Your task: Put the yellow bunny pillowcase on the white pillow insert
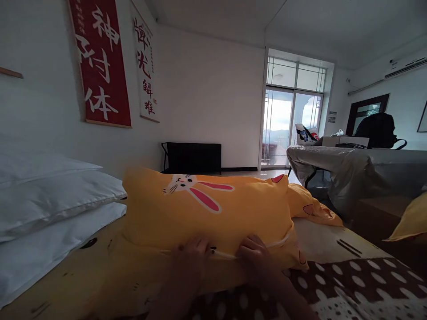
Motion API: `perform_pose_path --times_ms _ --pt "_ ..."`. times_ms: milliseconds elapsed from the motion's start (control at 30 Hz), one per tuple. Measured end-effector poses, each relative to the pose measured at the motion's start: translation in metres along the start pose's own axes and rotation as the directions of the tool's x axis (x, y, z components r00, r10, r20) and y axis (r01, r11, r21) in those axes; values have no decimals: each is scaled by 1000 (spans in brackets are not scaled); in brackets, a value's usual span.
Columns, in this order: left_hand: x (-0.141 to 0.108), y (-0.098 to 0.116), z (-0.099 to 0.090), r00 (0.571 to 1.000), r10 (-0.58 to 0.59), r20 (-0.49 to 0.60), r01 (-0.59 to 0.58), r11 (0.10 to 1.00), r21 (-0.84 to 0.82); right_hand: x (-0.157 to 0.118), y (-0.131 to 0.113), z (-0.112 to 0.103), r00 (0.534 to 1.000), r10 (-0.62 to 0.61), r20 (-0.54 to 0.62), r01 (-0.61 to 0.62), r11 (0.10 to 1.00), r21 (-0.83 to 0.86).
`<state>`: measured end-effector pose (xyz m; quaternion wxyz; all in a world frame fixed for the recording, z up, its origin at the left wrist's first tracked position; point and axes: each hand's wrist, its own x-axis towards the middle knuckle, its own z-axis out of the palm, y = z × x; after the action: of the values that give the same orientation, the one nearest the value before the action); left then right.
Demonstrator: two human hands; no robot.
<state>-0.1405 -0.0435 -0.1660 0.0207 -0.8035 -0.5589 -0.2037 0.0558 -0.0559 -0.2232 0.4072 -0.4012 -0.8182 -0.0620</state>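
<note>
A plump yellow pillowcase [247,209] with a white rabbit print lies across the bed before me, filled out like a pillow. My left hand [195,251], slightly blurred, has its fingers curled over the near edge, left of a white strip along the seam. At the right end of that strip, my right hand [254,251] grips the same edge with bent fingers. Both thumbs and the fabric inside my grip are mostly hidden. Beyond the right end of the pillowcase lies a crumpled yellow cloth [312,206] with a similar print.
White pillows [60,200] are stacked at the left. Under everything spreads a patterned bed sheet [333,242], brown with white dots near me. A covered table [333,162] at the right bears a black backpack [375,131]. Another yellow fabric piece [412,220] shows at the right edge.
</note>
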Motion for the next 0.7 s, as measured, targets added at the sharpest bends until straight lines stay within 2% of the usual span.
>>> perform_pose_path --times_ms 233,333,433,567,700 --pt "-1 -3 5 997 24 80 -16 994 -108 1 -9 -2 992 107 63 -103 993 -63" --pt "-4 0 -1 992 25 127 -7 990 -142 8 -23 -1 987 135 82 -129 989 -75" --pt "-7 -1 -12 984 55 168 -30 988 -150 29 -39 0 983 91 158 -87 996 -32" --pt "-12 -17 -21 976 186 110 -167 973 -162 62 -54 2 974 29 226 -52 994 94" --pt "-14 -38 -12 983 156 99 -148 986 -83 68 -54 17 971 117 210 -132 990 57"
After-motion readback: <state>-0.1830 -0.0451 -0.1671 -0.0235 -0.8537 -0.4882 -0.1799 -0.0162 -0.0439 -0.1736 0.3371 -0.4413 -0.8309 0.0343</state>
